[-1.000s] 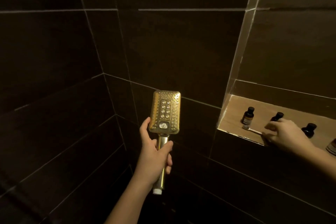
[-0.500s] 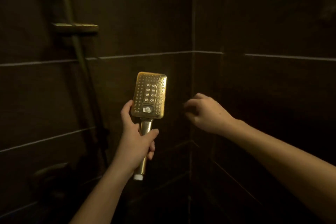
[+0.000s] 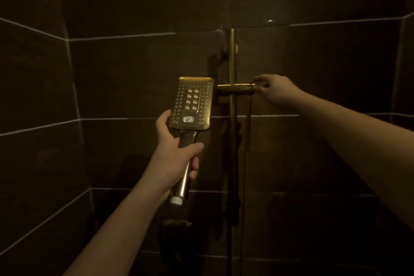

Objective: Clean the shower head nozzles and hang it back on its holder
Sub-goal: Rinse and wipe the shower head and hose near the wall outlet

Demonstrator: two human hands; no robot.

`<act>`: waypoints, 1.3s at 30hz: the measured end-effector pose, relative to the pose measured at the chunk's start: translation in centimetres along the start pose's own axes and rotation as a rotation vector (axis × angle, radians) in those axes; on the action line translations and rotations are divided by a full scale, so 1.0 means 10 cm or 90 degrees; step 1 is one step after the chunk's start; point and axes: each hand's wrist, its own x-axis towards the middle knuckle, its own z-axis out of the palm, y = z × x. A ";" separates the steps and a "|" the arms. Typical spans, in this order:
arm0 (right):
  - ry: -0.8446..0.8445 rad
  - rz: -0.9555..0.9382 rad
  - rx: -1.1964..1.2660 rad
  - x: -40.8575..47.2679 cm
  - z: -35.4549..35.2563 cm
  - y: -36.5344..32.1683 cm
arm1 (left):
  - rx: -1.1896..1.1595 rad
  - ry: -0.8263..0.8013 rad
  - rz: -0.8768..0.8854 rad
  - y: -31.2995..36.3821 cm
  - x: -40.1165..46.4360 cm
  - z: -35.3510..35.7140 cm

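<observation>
While left hand [image 3: 173, 154] grips brassy rectangular shower head [image 3: 191, 105] — right hand [image 3: 272, 92] pinches holder [image 3: 236, 89].

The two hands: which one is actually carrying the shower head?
The left hand: its fingers wrap the handle of the gold shower head, held upright. The right hand instead reaches to the end of the holder on the wall rail.

No legible text, label, brand, number or sign is being shown on the shower head [image 3: 191, 103], holder [image 3: 236, 89] or tiled wall [image 3: 134, 74].
</observation>
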 end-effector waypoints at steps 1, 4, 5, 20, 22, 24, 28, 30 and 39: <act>-0.009 -0.005 -0.008 0.08 0.04 -0.03 | 0.006 0.014 0.004 0.02 0.01 -0.04; -0.019 0.002 -0.011 0.28 0.12 -0.09 | 0.013 0.051 0.012 0.06 0.04 -0.14; -0.016 0.017 0.006 0.34 0.14 -0.08 | 0.015 0.059 0.013 0.07 0.05 -0.16; 0.065 0.061 0.151 0.62 0.29 0.02 | 0.044 0.095 0.048 0.03 0.13 -0.25; 0.087 0.052 0.160 0.61 0.31 0.01 | 0.046 0.094 0.045 0.02 0.15 -0.23; 0.117 0.054 0.201 0.63 0.31 0.01 | 0.046 0.091 0.044 0.01 0.16 -0.20; 0.134 0.068 0.293 0.70 0.16 -0.03 | 0.041 0.081 0.046 0.00 0.20 -0.16; 0.155 0.064 0.318 0.74 0.06 -0.08 | 0.041 0.075 0.051 -0.01 0.21 -0.14; 0.249 0.062 0.469 0.82 -0.20 -0.17 | 0.030 0.093 0.056 -0.06 0.22 -0.15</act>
